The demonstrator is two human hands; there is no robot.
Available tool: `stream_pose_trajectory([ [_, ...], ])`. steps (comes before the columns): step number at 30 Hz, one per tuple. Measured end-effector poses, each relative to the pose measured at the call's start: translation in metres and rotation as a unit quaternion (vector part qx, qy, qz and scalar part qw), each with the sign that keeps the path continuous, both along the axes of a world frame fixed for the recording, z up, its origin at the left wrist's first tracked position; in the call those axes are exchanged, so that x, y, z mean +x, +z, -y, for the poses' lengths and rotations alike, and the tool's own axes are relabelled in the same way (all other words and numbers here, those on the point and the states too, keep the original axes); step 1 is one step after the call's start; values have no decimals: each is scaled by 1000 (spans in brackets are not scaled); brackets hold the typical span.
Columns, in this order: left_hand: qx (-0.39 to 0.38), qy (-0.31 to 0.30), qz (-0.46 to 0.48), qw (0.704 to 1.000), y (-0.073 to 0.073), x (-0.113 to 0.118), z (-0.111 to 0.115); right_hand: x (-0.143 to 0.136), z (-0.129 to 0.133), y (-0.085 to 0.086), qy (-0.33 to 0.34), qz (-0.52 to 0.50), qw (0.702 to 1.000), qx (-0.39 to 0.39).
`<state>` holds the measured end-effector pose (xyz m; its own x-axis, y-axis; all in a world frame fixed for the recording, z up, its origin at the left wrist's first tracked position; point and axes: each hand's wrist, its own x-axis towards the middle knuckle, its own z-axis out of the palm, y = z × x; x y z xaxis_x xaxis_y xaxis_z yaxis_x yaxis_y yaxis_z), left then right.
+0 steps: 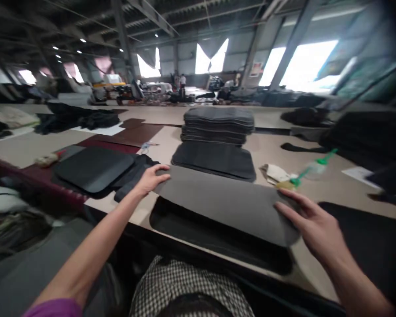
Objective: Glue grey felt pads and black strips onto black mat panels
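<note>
A grey flat panel with rounded corners (pixel 218 198) is held between my two hands, tilted over a black panel of similar shape (pixel 218 237) on the table edge. My left hand (pixel 153 178) pinches its far left corner between thumb and fingers. At the right end, my right hand (pixel 310 215) grips the panel's edge, thumb and fingers on either side of the corner. Just beyond lies a dark panel (pixel 214 158), and behind it rises a stack of grey panels (pixel 218 123).
Left are more dark panels (pixel 95 167) and black cloth (pixel 137 171). Right of the stack are a green-tipped squeeze bottle (pixel 317 167), a pale cloth (pixel 275 173) and a dark sheet (pixel 366 237). Scissors (pixel 147 146) lie near brown sheets (pixel 135 133).
</note>
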<state>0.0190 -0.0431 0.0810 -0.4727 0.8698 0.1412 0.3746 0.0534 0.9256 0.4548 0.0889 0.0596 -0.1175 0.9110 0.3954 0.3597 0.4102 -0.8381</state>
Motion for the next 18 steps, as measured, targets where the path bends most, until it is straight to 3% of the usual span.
stream_pose_trajectory([
  [4,2,6,-62,998,-5,-2,2,15,8,-5,37,-85,991,-94],
  [9,-70,-25,-101,992,-26,-1,23,16,14,-20,81,-20,987,-139],
  [12,-90,-34,-136,986,-45,2,33,23,20,-36,72,48,989,-122],
  [18,-69,-53,-202,975,-71,7,44,29,20,-60,83,122,989,-18],
])
